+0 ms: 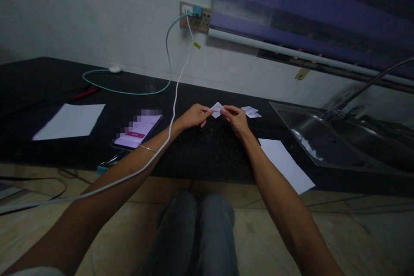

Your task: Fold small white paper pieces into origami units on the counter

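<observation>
- A folded paper piece [217, 109] is pinched at its 2 ends by the left hand [194, 116] and the right hand [235, 118], just above the black counter [207, 155].
- Perhaps 2 finished pieces [251, 112] are laid just beyond it; the dim view blurs them.
- 2 sheets are seen unfolded: the left sheet [69, 120] and the right sheet [286, 164].

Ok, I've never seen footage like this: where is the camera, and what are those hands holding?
No machine: these are one person's bare arms, filmed by a camera worn on the head, looking down. The left hand and right hand both pinch a small folded paper above a black counter. On it lie a lit phone, a white sheet on the left, another sheet on the right and more folded pieces. A sink sits to the right. A white cable runs from the wall socket across the left forearm.
</observation>
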{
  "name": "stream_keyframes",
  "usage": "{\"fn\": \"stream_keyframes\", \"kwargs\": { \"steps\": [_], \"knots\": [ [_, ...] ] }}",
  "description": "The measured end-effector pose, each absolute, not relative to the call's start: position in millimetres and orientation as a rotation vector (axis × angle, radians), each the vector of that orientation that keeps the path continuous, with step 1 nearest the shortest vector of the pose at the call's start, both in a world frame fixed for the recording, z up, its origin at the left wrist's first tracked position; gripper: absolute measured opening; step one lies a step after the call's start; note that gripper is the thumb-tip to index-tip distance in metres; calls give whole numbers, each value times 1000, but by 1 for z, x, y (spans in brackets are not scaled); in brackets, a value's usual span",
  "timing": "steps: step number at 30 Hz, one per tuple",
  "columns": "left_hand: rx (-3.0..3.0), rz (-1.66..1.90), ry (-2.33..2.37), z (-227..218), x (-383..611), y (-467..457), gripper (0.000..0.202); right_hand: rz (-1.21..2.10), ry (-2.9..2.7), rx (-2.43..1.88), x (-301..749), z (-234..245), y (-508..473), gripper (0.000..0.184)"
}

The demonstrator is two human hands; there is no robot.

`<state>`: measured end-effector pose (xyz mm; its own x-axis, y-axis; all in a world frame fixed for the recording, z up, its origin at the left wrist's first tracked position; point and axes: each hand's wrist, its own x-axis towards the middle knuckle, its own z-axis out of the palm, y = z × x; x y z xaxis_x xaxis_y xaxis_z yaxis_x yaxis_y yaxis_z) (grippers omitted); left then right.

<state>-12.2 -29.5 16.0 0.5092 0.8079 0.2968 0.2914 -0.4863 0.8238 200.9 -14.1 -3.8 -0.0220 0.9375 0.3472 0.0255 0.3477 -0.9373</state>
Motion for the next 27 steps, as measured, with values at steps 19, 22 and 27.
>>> {"fn": "stream_keyframes", "kwargs": {
  "steps": [19,22,27],
  "knots": [
    [1523,1072,865,16,-7,-25,39,1057,-1320,-937,199,-3,-19,50],
    [1588,1062,830,20,-10,-29,27,1047,-1302,-943,200,-5,-17,48],
    [1645,1061,810,22,-11,-31,27,1121,-1224,-915,199,-6,-14,38]
  ]
}}
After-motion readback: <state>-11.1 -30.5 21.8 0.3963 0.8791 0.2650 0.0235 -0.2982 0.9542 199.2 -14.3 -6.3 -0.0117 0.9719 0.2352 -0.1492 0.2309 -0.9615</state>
